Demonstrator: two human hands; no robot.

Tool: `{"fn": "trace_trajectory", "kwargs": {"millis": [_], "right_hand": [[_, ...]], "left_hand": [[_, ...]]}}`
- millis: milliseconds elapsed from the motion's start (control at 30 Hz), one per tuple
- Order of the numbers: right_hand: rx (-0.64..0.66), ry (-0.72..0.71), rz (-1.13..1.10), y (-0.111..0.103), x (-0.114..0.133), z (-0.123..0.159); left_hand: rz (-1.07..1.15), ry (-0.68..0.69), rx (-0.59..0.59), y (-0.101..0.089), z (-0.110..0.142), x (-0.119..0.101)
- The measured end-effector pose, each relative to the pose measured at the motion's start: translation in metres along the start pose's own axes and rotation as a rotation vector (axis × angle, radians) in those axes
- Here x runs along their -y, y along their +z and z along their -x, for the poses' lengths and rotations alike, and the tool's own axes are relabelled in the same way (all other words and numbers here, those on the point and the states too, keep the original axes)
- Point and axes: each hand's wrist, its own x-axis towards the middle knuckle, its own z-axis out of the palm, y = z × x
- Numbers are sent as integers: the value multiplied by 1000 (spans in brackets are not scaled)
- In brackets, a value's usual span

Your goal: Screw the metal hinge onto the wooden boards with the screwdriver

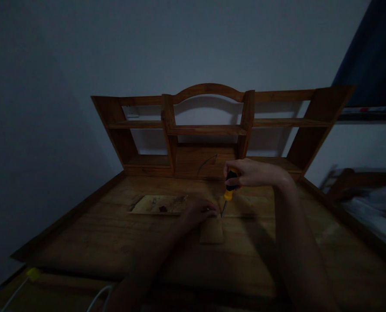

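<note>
My right hand (241, 172) is wrapped round the yellow and black handle of a screwdriver (228, 193), which tilts with its shaft pointing down. The tip reaches the upper right corner of a small flat tan piece (211, 232) lying on the wooden desktop (121, 238). At that piece's upper edge, my left hand (201, 211) rests with its fingers bent together. Whether something small is between those fingers is too dark to tell. A pale, worn rectangular patch (158, 204) with dark stains shows on the desktop left of my left hand.
A wooden shelf unit (209, 130) with several compartments stands along the back of the desk, against the wall. A thin curved dark strand (207, 161) shows before its middle panel. Front left are a yellow object (33, 274) and a white cable (98, 298). Pale fabric (375, 212) lies at right.
</note>
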Motion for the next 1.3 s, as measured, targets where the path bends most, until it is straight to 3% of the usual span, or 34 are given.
{"fn": "trace_trajectory", "kwargs": {"millis": [467, 700, 867, 967, 1067, 1167, 1233, 1300], "right_hand": [[-30, -44, 10, 1, -4, -1], [-72, -82, 17, 1, -7, -1], [-72, -80, 11, 1, -8, 0], [-66, -76, 1, 1, -10, -1], [-72, -63, -12, 1, -12, -1], [-81, -45, -17, 0, -11, 0], [-80, -33, -11, -2, -8, 2], [-90, -13, -8, -3, -4, 5]], "left_hand": [[-238, 162, 23, -5, 0, 2], [-235, 275, 67, -7, 0, 1], [-195, 219, 120, -4, 2, 4], [-150, 185, 65, -6, 1, -2], [-178, 75, -185, -14, 7, -20], [-142, -173, -465, -23, 33, -39], [-82, -358, -521, -23, 58, -45], [-8, -534, -475, -17, 82, -45]]}}
